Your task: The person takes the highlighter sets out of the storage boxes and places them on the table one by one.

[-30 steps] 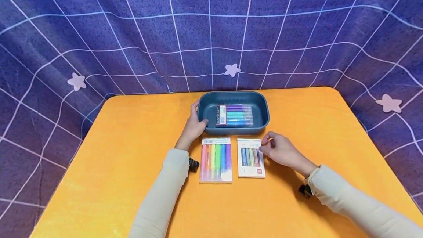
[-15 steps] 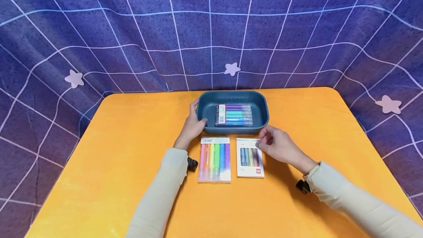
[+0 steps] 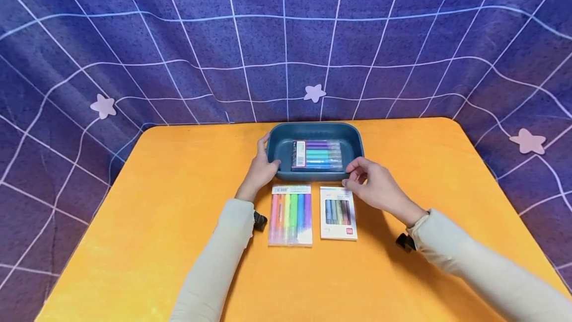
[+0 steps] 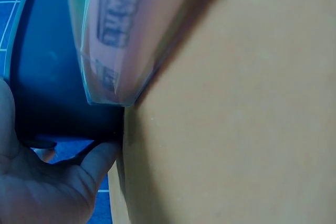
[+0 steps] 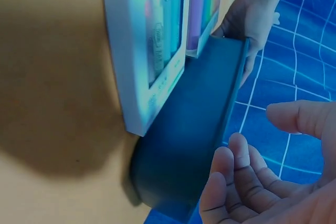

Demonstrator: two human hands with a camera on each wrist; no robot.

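Surface: carries every item; a hanging cloth stands behind its far edge.
Tray: at the middle of the far half of the surface.
Pen pack in tray: lies flat inside the tray.
Wide marker pack: just before the tray, left of the boxed set.
Boxed set: just before the tray, right of the wide marker pack.
Left hand: at the tray's left end, touching its wall.
Right hand: at the tray's near right corner, behind and right of the boxed set.
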